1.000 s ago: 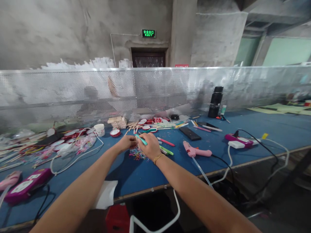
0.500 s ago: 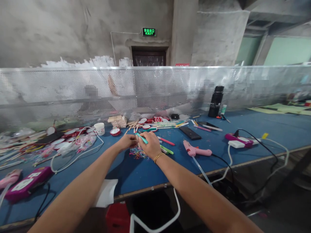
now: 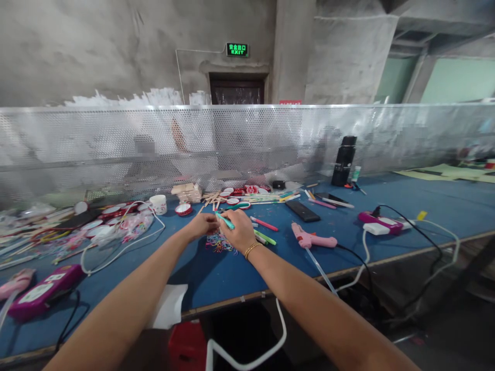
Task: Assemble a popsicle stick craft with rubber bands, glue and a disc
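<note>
as the right grip [image 3: 238, 230] clamps a slim teal marker [image 3: 227, 221] near multicoloured strings [image 3: 220, 244], handwork seemingly wants steadiness. left grip [image 3: 202, 225]: can't tell.

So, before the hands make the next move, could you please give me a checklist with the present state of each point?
1. Turquoise pen in right hand: ok, held.
2. Left hand's grip: cannot tell, its fingertips are partly hidden.
3. Threads untangled: not ok, a loose jumble by the hands.
4. Glue gun apart from hands: ok, off to the right.
5. Glue gun cool: cannot tell.
6. Cup upright: ok.
</note>
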A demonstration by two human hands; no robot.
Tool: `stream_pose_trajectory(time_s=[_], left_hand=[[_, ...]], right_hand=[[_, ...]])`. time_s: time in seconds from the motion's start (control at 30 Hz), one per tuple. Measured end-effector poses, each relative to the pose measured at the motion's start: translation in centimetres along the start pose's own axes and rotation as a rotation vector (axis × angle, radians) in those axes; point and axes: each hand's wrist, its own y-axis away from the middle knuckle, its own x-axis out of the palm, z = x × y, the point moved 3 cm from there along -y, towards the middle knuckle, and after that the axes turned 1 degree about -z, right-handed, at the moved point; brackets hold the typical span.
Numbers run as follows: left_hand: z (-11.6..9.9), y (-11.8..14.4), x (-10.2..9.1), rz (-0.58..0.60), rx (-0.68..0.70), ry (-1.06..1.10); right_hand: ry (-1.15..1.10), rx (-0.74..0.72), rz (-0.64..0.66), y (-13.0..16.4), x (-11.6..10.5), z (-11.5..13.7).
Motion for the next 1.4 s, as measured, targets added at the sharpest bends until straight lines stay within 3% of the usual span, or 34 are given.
stream_pose_trajectory(time_s=[0.5, 1.4], left_hand=[[0.10, -0.12, -0.18, 0.000, 0.008, -0.017], [0.00, -0.11, -0.09, 0.001, 0.005, 0.010]], right_hand=[[0.005, 0.046, -0.023, 0.03, -0.18, -0.12], [0.000, 0.003, -0.006, 0.00, -0.27, 0.18]])
